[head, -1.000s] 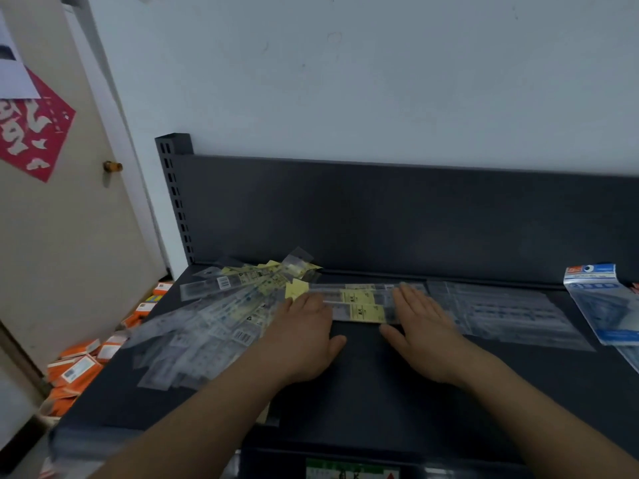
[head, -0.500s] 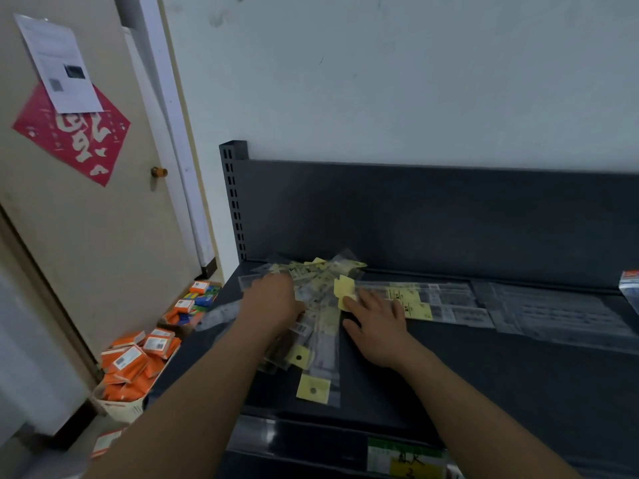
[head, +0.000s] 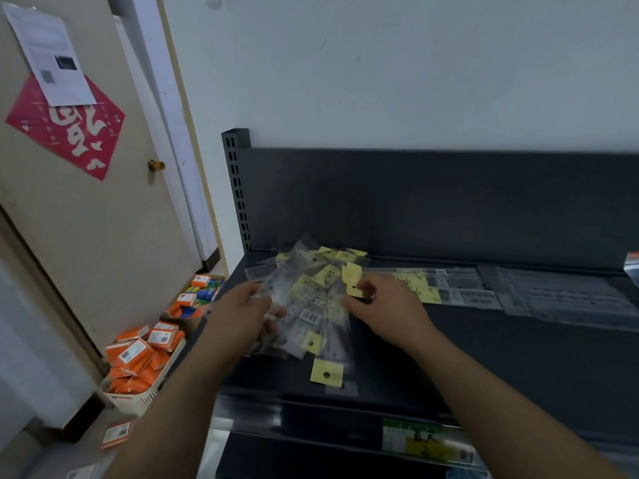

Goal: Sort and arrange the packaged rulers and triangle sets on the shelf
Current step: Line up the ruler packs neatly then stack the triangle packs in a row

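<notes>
1. A second ago both hands lay flat on the row of packaged rulers along the back edge of the shelf. Now they have left that row and work in the pile of packaged rulers at the back left corner.
2. The left hand has its fingers curled round some clear packets of the pile. The right hand pinches a yellow header card between thumb and finger.
3. The pile, before a wide fan, is now pulled closer together, and one packet reaches to the front edge.
4. We judge that the row is finished for now and that the next ruler is being picked from the pile.
5. How many packets the left hand holds is hidden by its fingers.
6. The clear packets at the right are too faint, so we cannot tell if they are triangle sets.
7. A package is cut off at the right, and the price label below the front edge is not readable.
</notes>
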Tool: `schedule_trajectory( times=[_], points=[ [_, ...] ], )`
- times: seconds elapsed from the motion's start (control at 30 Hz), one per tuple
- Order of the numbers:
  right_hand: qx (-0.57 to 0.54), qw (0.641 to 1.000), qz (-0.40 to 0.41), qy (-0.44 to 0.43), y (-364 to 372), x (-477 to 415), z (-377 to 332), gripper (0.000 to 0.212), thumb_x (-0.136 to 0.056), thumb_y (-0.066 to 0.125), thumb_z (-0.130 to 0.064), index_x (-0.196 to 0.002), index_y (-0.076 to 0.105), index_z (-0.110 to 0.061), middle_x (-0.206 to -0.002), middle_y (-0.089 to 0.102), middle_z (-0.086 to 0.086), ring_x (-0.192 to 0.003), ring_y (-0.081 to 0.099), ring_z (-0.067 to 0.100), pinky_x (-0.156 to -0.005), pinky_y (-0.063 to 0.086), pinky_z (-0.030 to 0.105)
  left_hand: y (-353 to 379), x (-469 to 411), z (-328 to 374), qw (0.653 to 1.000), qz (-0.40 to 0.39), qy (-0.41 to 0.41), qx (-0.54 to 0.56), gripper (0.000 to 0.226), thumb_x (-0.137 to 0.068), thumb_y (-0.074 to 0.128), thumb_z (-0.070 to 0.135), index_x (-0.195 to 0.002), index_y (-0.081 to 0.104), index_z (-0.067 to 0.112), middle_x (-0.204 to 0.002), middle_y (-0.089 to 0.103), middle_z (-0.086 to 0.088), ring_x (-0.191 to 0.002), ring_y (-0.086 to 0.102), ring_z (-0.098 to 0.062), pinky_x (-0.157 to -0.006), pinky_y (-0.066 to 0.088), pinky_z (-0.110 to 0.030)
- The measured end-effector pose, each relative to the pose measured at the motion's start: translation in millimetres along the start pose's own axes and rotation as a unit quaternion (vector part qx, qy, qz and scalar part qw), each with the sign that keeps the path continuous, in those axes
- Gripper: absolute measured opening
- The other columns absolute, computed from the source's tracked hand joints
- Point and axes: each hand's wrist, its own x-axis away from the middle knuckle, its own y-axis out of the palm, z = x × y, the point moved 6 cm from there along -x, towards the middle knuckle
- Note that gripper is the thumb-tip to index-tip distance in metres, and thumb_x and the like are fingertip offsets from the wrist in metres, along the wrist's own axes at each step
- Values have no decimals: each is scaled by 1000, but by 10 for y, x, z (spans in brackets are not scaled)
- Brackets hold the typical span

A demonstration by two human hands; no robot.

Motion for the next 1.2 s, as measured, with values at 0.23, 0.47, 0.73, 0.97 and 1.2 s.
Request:
schedule_trajectory(
  times=[0.23,0.47,0.73,0.97,1.2],
  points=[
    [20,991,-104,85,253,99,-247,51,-67,79,-50,-60,40,-18,-54,41,-4,-46,39,13,-44,29,25,116,204,-103,980,-2,-25,195,22,-95,43,-4,-114,51,3,-96,72,-13,-83,71,-27,-72,60,-43],
    [-247,957,-97,119,182,162,-102,19,-88,67,-25,-88,65,-6,-71,62,1,-60,55,10,-55,43,23,162,239,-180,978,2,-43,202,21,-93,46,-3,-112,51,3,-84,65,-15,-67,58,-20,-68,54,-38],
    [-378,885,-271,33,159,313,-316,20,-98,50,-17,-110,66,-19,-82,66,12,-69,64,25,-66,53,35,185,309,-132,956,-37,-56,284,39,-98,44,41,-107,55,5,-78,56,-12,-58,56,-22,-55,52,-35],
    [-172,958,-224,-48,-45,177,-354,21,-85,69,-22,-104,70,-31,-78,69,-7,-65,62,6,-64,50,21,163,350,-101,979,-50,3,199,20,-94,57,20,-105,55,3,-88,61,-14,-58,63,-19,-52,56,-31],
    [-311,945,-24,98,-75,101,26,43,-78,77,-30,-116,62,-16,-96,67,0,-72,61,9,-60,50,23,63,348,-113,954,-2,18,299,21,-96,52,17,-107,52,0,-88,62,-14,-57,62,-17,-52,56,-29]
  ],
)
